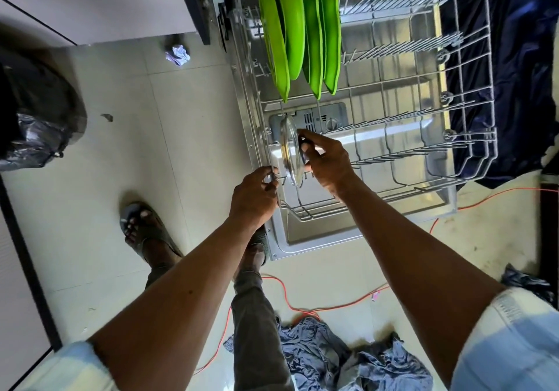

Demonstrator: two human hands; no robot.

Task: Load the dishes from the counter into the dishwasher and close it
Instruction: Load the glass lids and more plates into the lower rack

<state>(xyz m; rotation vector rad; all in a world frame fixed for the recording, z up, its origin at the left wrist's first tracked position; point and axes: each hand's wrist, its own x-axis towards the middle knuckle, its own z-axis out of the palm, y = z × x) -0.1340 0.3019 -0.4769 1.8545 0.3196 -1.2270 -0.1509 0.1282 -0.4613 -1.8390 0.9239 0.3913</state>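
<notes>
Bright, even daylight fills this wide-angle view. The steel dishwasher door (302, 233) shines with soft glare at centre, and the green plates (292, 21) far off glow vividly. Pale sleeves (514, 345) in the near corners are overexposed and blurred. Straight lines bow toward the edges.
</notes>
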